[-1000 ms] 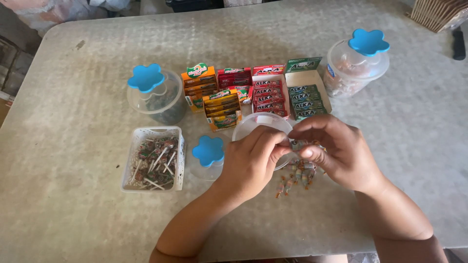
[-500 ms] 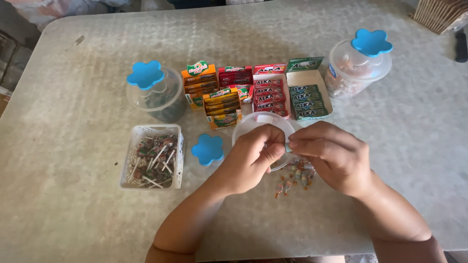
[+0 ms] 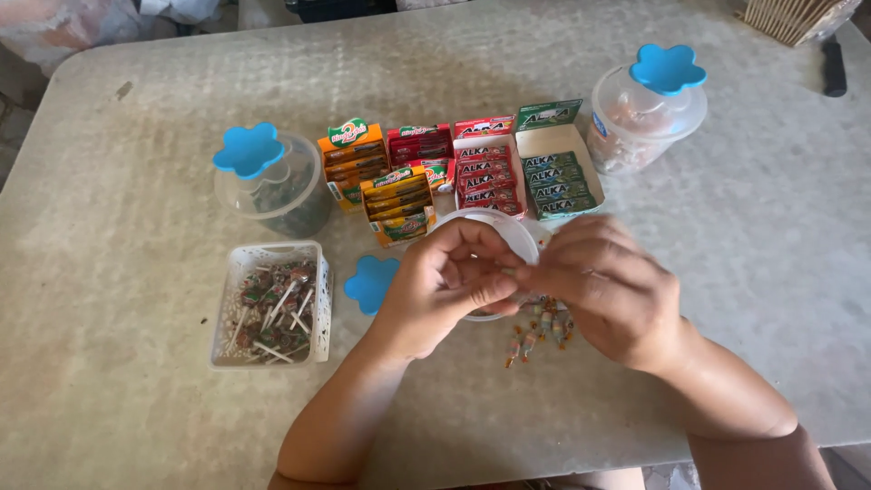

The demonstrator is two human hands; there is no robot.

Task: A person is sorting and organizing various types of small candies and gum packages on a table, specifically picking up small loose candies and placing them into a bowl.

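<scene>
Between both sets of fingertips, over the open clear plastic jar (image 3: 524, 238), something tiny pinched, probably one wrapped sweet, mostly hidden by the fingers. Left hand (image 3: 442, 289) curled, thumb and forefinger pressed together on it; right hand (image 3: 606, 290) closed likewise from the other side, both touching at the tips. Judged very light, crinkly and a bit slippery in its wrapper, hard inside; best taken at the twisted wrapper ends rather than the smooth middle.

Just below the right hand, loose small wrapped sweets (image 3: 540, 328) scattered on the table, shiny and multicoloured. Beside the left hand, a blue flower-shaped lid (image 3: 370, 283), smooth moulded plastic, lying flat. Further left, a white perforated basket (image 3: 234, 272) of lollipops with thin white sticks. Beyond the hands, upright rows of flat cardboard gum packs (image 3: 458, 171) in orange, red and green display boxes. At either side, two round transparent lidded jars (image 3: 272, 186) (image 3: 646, 107) with blue flower tops. Underneath everything, a pale, mottled, slightly rough table (image 3: 136, 408).
</scene>
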